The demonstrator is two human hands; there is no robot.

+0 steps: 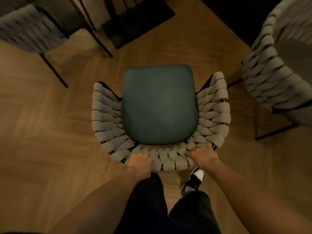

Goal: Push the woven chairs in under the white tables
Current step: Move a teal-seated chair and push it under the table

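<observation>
A woven chair (212,119) with a grey braided back and a dark green seat cushion stands on the wooden floor right in front of me, seen from above. My left hand (140,163) grips the top of its backrest at the lower left. My right hand (201,154) grips the same rim at the lower right. The seat faces away from me. No white table top shows in this view.
A second woven chair (266,71) stands at the right, a third (28,32) at the upper left. A dark base with thin black legs (135,22) stands ahead at the top. My legs and a black-and-white shoe (194,181) are directly behind the chair.
</observation>
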